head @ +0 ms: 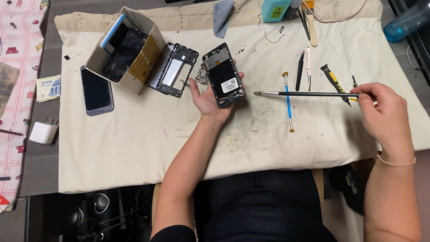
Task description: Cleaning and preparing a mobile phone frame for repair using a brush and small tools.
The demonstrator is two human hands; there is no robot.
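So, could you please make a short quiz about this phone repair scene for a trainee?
1. True or false: the left hand holds the opened phone above the cloth.
2. What does the right hand hold? A) a screwdriver B) a long thin brush C) tweezers
3. Fill in: the box with broken phones stands to the ____ of the metal frame.

Key:
1. True. The phone rests in the open palm, its inner side up.
2. B. The brush points left, its tip near the phone; the screwdriver and tweezers lie on the cloth.
3. left (in the picture).
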